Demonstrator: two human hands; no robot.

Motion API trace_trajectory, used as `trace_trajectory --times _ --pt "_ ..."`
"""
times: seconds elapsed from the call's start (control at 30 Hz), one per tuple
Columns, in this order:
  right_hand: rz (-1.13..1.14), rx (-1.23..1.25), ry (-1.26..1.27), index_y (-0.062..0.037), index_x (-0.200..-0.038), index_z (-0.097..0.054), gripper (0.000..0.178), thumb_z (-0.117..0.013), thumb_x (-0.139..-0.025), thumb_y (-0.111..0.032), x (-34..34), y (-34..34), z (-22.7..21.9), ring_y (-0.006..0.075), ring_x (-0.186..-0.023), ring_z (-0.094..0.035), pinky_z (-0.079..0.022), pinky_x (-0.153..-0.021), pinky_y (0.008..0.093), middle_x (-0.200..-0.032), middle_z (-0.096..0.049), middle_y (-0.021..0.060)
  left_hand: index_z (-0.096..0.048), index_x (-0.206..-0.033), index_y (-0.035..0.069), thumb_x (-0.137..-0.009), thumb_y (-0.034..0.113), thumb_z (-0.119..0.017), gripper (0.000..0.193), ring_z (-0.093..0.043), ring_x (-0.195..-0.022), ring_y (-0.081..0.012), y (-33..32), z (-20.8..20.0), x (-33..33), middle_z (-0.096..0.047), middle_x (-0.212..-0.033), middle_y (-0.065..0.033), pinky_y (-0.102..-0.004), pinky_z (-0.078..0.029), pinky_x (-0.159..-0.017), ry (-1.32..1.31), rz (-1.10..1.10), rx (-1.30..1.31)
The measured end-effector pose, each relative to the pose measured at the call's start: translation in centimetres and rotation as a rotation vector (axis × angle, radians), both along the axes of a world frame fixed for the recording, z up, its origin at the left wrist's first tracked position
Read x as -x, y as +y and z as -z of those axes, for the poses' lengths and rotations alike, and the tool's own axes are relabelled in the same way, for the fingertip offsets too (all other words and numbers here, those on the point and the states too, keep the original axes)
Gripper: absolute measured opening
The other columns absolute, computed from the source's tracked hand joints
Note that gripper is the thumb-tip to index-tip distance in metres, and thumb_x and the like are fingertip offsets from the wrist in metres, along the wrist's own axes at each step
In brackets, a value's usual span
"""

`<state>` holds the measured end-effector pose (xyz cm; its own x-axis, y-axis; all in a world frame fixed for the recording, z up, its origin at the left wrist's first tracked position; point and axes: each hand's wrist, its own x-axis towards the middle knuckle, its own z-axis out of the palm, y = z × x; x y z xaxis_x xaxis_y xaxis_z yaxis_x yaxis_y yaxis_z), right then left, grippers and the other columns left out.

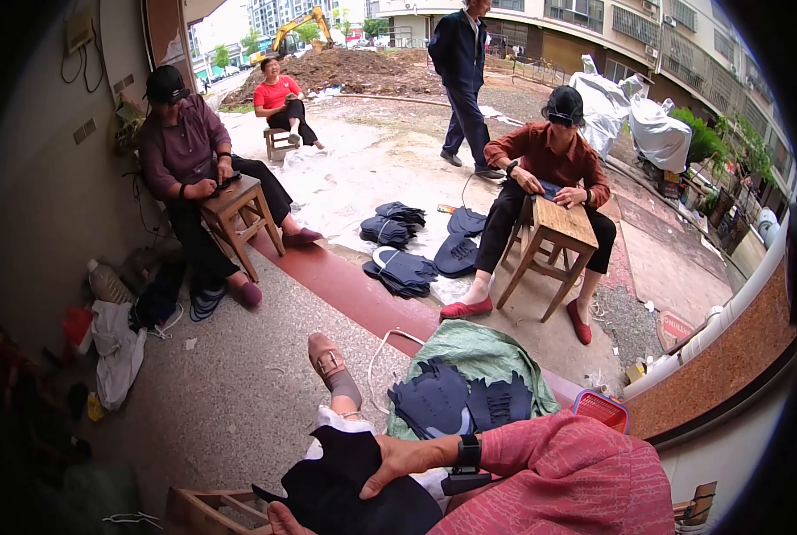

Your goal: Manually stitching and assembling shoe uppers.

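A dark cut-out piece [340, 459] of flat material with pointed, curving edges lies over my lap. My right hand [400, 460] grips it from the right, thumb pressed on its upper face and fingers partly hidden. Only a bit of my left hand [286, 519] shows at the lower edge, beside the piece's near left corner. Its fingers are mostly cut off. White cloth [349, 419] lies under the piece across my leg. Just ahead, bundles of similar dark cut-out pieces [429, 401] rest on a green woven sack [474, 343].
Beneath my hands stands a wooden stool [206, 510]. A red basket [602, 412] sits right of the sack. Farther off, more dark piles [403, 270] lie on the ground. Two people work at wooden stools [563, 225]; a third sits behind and another person stands.
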<state>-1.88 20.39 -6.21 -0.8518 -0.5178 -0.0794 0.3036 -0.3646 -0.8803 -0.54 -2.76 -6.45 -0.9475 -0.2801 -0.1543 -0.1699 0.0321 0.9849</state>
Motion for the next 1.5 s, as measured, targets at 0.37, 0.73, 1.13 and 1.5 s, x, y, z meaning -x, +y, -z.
trace_trajectory --times 0.37,0.73,1.13,1.5 --pt "-0.093 0.037 0.053 -0.0004 -0.129 -0.048 0.062 -0.077 -0.074 -0.004 0.6 0.2 0.0 0.0147 -0.107 -0.056 -0.047 -0.093 0.0291 -0.116 -0.059 0.0065 -0.054 -0.119 -0.01 -0.097 0.044 -0.048 0.059 -0.056 -0.099 -0.0264 -0.4 0.9 0.2 -0.058 -0.114 -0.0198 -0.0353 -0.047 -0.088 0.01 0.021 -0.024" --pt "-0.065 0.023 0.013 -0.0009 -0.128 -0.049 0.064 -0.08 -0.072 -0.004 0.3 0.2 -0.2 0.0151 -0.107 -0.056 -0.046 -0.094 0.0303 -0.115 -0.059 0.0064 -0.054 -0.119 -0.01 -0.096 0.048 -0.048 0.063 -0.057 -0.098 -0.0253 -0.9 1.6 0.3 -0.059 -0.113 -0.0188 -0.0343 -0.046 -0.088 -0.014 0.067 -0.038" --pt "-0.058 -0.01 0.021 -0.0009 -0.129 -0.048 0.065 -0.08 -0.072 -0.004 0.2 0.3 -0.6 0.0152 -0.107 -0.056 -0.047 -0.092 0.0297 -0.116 -0.059 0.0064 -0.054 -0.12 -0.01 -0.096 0.047 -0.048 0.062 -0.057 -0.1 -0.0259 -0.9 1.9 0.3 -0.059 -0.115 -0.019 -0.0347 -0.046 -0.089 -0.024 0.052 -0.059" --pt "-0.066 -0.015 0.004 -0.0004 -0.13 -0.046 0.067 -0.08 -0.073 -0.006 0.2 0.4 -1.1 0.0156 -0.108 -0.055 -0.046 -0.094 0.0301 -0.117 -0.058 0.0066 -0.053 -0.12 -0.01 -0.096 0.045 -0.049 0.061 -0.057 -0.1 -0.0259 -0.8 1.4 0.1 -0.058 -0.116 -0.019 -0.0351 -0.046 -0.09 -0.025 0.049 -0.046"
